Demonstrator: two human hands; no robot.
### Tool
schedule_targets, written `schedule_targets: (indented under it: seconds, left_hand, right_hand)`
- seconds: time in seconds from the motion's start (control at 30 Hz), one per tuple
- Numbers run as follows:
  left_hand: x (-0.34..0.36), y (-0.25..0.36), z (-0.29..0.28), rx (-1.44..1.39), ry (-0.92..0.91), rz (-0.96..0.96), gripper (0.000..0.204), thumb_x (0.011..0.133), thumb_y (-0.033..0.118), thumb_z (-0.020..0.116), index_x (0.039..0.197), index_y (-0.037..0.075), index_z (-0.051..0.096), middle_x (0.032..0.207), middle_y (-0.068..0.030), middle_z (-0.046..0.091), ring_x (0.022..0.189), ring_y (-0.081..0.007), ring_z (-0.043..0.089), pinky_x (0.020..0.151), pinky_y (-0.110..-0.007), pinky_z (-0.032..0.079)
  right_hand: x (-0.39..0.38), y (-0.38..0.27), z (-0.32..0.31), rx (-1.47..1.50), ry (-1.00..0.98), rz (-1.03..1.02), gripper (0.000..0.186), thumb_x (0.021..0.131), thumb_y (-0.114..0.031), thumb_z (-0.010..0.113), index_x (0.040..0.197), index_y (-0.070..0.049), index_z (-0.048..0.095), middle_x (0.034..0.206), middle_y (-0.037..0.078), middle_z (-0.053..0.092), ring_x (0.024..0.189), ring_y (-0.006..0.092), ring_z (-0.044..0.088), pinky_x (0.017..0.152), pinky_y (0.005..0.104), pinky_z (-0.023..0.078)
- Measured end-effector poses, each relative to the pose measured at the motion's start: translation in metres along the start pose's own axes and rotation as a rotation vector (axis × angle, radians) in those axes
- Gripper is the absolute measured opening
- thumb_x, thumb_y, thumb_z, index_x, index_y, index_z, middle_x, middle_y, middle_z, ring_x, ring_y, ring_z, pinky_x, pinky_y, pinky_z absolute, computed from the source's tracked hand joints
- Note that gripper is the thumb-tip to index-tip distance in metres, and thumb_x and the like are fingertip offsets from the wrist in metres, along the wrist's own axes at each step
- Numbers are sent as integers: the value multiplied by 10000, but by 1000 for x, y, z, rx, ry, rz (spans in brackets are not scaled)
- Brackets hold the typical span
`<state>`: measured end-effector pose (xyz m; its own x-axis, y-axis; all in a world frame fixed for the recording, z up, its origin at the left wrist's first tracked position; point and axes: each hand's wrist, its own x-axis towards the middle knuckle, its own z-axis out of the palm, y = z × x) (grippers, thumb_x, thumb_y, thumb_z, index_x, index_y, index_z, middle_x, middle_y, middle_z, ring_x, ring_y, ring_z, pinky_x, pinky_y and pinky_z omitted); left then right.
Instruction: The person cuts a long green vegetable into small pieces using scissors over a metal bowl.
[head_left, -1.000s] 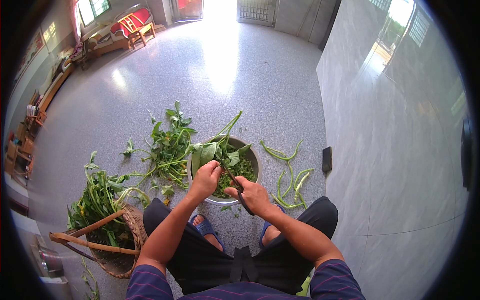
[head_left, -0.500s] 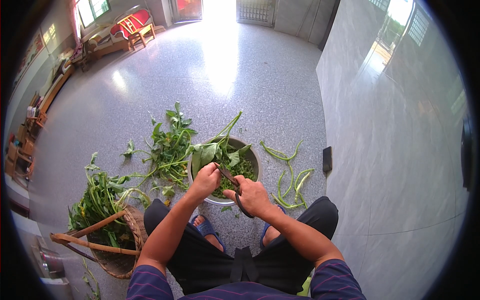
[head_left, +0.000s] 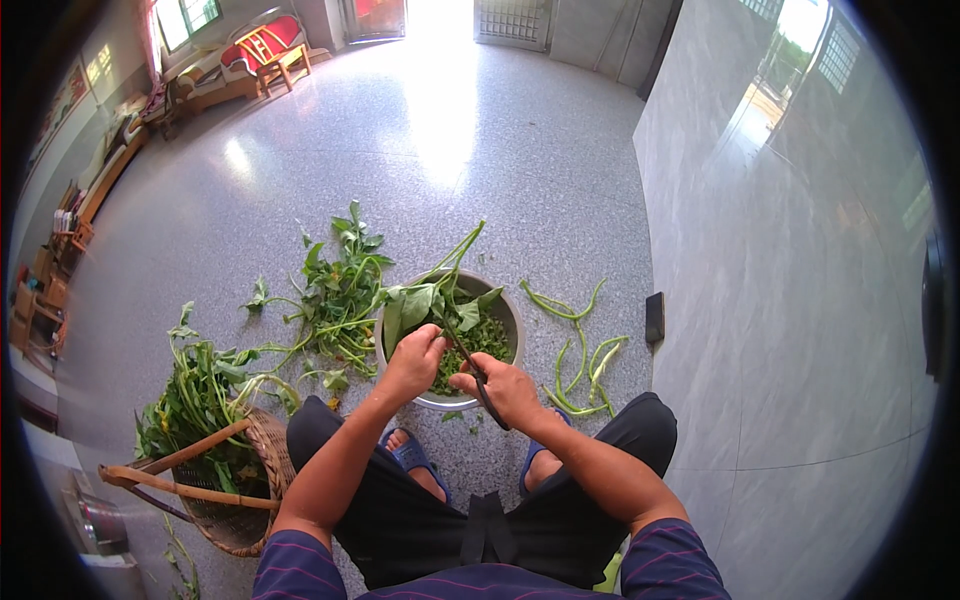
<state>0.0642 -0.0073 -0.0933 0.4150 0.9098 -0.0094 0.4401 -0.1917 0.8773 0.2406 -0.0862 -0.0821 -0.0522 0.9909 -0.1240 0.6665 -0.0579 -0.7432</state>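
Over a round metal basin (head_left: 517, 335), my left hand (head_left: 412, 362) is closed on a bunch of leafy greens (head_left: 412, 303), its broad leaves and long stems reaching past the far rim. My right hand (head_left: 507, 388) grips dark scissors (head_left: 464, 352), with the handles against the palm and the blades pointing away beside my left fingertips. Whether the blades touch a stem is hard to make out. Finely cut green pieces (head_left: 487, 343) lie in the basin below both hands.
Loose leafy stems (head_left: 340, 290) are heaped left of the basin. Nearer stands a wicker basket (head_left: 272, 450) full of greens. Bare stems (head_left: 572, 385) lie to the right, and a dark phone-like object (head_left: 654, 318) rests by the grey wall (head_left: 770, 300). My slippered feet flank the basin's near side.
The scissors have turned in my right hand, and the blades look narrower and point farther forward. My left hand has shifted slightly. The basin and the loose greens stay put.
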Motion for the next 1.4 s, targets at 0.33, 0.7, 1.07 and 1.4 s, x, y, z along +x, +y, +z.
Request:
schedule_targets:
  seconds: [0.33, 0.7, 1.07, 1.4]
  left_hand:
    - [2, 3, -3, -683, -48, -273, 203, 995, 128, 443, 904, 18, 588, 612, 58, 408, 513, -53, 371, 467, -227, 323]
    - [0, -7, 3, -45, -15, 56, 170, 941, 112, 462, 951, -25, 564, 788, -191, 621, 726, -348, 607, 677, -417, 469]
    - [1, 3, 4, -101, 35, -131, 180, 940, 100, 477, 1051, -38, 511, 794, -194, 641, 689, -308, 641, 616, -374, 491]
    - [2, 17, -7, -619, 24, -237, 156, 958, 99, 509, 922, -24, 598, 728, -73, 644, 573, -139, 624, 490, -247, 468]
  right_hand:
    - [-2, -4, -4, -85, 67, -92, 547, 858, -569, 573, 1057, -60, 559, 835, 167, 660, 800, 371, 647, 709, 455, 496]
    - [-3, -2, -1, -204, 98, -147, 508, 841, -541, 611, 1018, -66, 574, 834, 179, 659, 779, 382, 635, 680, 462, 485]
    - [1, 3, -4, 69, 35, -14, 511, 847, -590, 578, 995, -101, 591, 784, 177, 660, 779, 376, 657, 678, 462, 494]
    - [-4, -11, -12, 10, 1, -22, 514, 863, -557, 576, 1058, -82, 568, 852, 180, 666, 832, 385, 647, 714, 469, 496]
